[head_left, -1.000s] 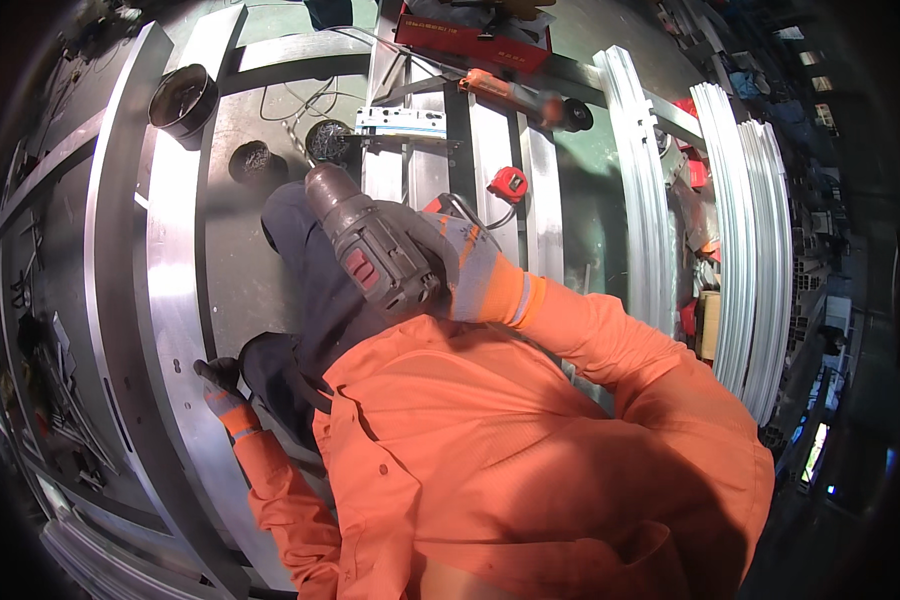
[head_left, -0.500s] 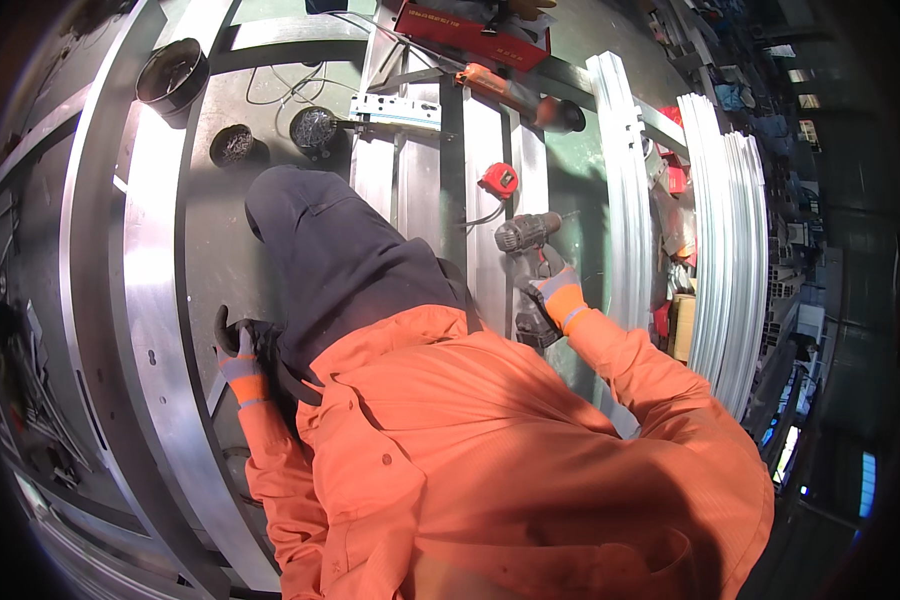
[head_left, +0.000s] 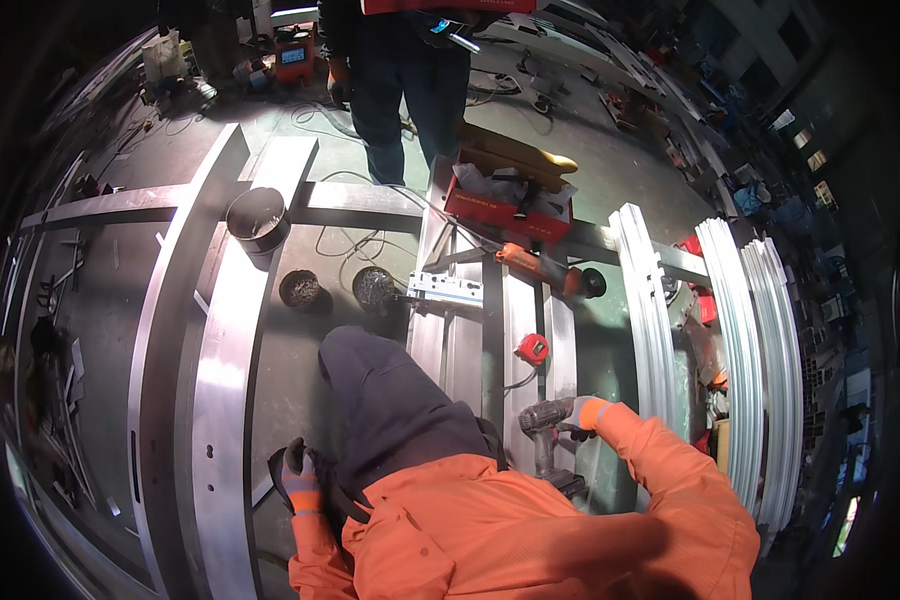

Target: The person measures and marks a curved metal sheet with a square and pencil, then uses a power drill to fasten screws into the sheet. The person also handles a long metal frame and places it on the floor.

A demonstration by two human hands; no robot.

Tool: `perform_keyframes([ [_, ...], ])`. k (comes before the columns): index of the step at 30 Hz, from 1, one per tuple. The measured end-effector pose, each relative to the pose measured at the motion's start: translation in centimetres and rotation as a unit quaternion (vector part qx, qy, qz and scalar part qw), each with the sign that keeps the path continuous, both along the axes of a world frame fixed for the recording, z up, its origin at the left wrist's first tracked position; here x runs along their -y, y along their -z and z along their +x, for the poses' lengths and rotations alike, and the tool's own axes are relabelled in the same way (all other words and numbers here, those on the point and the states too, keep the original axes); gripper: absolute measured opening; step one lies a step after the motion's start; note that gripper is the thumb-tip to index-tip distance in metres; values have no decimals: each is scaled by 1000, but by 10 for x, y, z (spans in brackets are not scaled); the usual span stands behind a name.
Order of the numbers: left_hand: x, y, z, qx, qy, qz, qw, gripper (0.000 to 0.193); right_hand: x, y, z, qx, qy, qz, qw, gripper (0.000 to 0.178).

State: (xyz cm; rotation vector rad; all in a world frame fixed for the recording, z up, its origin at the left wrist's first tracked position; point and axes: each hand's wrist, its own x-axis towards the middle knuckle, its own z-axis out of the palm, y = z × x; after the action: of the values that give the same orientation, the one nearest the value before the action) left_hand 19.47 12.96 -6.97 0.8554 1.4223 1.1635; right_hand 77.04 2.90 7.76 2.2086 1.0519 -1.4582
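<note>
Crosswise, the drill barrel [head_left: 544,416] points right.

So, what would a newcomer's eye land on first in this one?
Probably the bright orange jacket filling the lower middle, with the dark drill at the right hand beside it. Then the open red box at upper centre, near a standing person's legs, and the wide silvery beam running down the left.
</note>
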Motion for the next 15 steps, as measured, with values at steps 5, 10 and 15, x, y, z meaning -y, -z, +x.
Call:
perform_keyframes([
  [5,-14,-11,16,-59,38,-27,997,30,-93,-29,-12,155,-224,166,948,56],
  [10,-28,29,-16,-28,50,67,996,52,-182,-64,-202,-109,-278,406,864,56],
  [15,-8,-99,0,317,69,-13,946,88,-168,-115,-365,-674,-271,154,670,46],
])
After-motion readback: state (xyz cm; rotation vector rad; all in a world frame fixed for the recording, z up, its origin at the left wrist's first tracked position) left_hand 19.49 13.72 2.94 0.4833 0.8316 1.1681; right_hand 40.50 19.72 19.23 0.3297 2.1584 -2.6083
